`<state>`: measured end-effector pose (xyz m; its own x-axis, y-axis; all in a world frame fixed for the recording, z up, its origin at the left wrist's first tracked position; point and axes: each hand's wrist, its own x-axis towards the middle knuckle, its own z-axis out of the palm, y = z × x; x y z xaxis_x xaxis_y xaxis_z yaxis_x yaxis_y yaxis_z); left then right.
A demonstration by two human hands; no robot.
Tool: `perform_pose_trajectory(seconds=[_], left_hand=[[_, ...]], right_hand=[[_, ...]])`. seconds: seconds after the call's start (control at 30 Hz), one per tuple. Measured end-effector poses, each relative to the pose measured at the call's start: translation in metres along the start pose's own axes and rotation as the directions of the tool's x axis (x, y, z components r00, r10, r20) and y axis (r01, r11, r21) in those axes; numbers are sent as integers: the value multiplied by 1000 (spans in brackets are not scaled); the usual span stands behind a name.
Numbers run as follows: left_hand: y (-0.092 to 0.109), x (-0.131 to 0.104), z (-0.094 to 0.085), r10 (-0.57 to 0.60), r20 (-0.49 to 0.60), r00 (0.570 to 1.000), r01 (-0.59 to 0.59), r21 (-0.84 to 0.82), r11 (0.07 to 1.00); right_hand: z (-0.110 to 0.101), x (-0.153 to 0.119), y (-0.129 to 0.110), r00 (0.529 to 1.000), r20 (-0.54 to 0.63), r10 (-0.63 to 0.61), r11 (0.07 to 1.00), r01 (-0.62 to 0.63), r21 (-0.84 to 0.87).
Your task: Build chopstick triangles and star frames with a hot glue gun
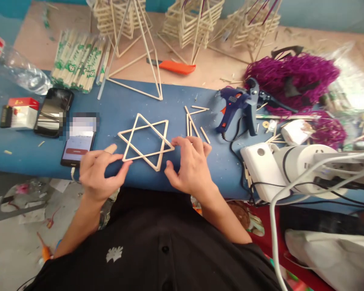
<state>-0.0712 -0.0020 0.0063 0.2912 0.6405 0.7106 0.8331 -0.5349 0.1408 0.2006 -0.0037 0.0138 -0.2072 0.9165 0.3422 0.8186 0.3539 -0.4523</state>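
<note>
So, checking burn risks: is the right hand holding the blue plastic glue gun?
No, the blue plastic glue gun lies apart from the right hand, which is at the pale wooden star.

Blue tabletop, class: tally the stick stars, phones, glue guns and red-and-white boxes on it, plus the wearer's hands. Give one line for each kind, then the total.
Stick star: 1
Phones: 2
Glue gun: 1
Red-and-white box: 1
Hands, left hand and right hand: 2
Total: 7
</note>
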Motion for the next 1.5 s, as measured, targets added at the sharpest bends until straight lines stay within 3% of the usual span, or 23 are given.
perform_pose_trajectory(seconds=[0.17, 0.4, 0.57, 0.77, 0.9, 1.07, 1.17, 1.3, 1.4, 1.5], left_hand=[[-23, 18, 7, 26, 22, 999, -25, -25, 999], [-11, 30, 17, 10, 88, 996, -3, -73, 997], [-11, 28, 14, 2, 56, 998, 3, -82, 997], [-7, 24, 16, -39, 33, 999, 40, -37, 999], [-3, 26, 20, -41, 35, 999, 42, -18, 999], [-1, 28, 24, -84, 36, 996, 83, 21, 996], [-3, 27, 25, -147, 50, 988, 146, 14, 989], [-7, 27, 26, -171, 8, 985, 171, -4, 985], [-5, 28, 23, -159, 12, 987, 159, -7, 987], [8, 29, 15, -146, -6, 989, 145, -86, 986]], right_hand=[[-6, -14, -6, 1000, 11, -13, 995, 12, 96], [-16, -17, 15, 975, -169, 142, 978, -165, -129], [-20, -17, 28, 967, -137, 214, 954, -237, -185], [-25, -12, 26, 930, -102, 353, 891, -368, -268], [-35, 2, 21, 874, 20, 485, 814, -443, -374], [-46, 21, 13, 733, 268, 625, 756, -484, -440], [-47, 25, 12, 703, 299, 646, 745, -493, -450], [-45, 24, 18, 728, 197, 657, 738, -568, -365], [-47, 19, 25, 787, 20, 617, 781, -609, -138], [-49, 13, 22, 874, -127, 468, 879, -447, 163]])
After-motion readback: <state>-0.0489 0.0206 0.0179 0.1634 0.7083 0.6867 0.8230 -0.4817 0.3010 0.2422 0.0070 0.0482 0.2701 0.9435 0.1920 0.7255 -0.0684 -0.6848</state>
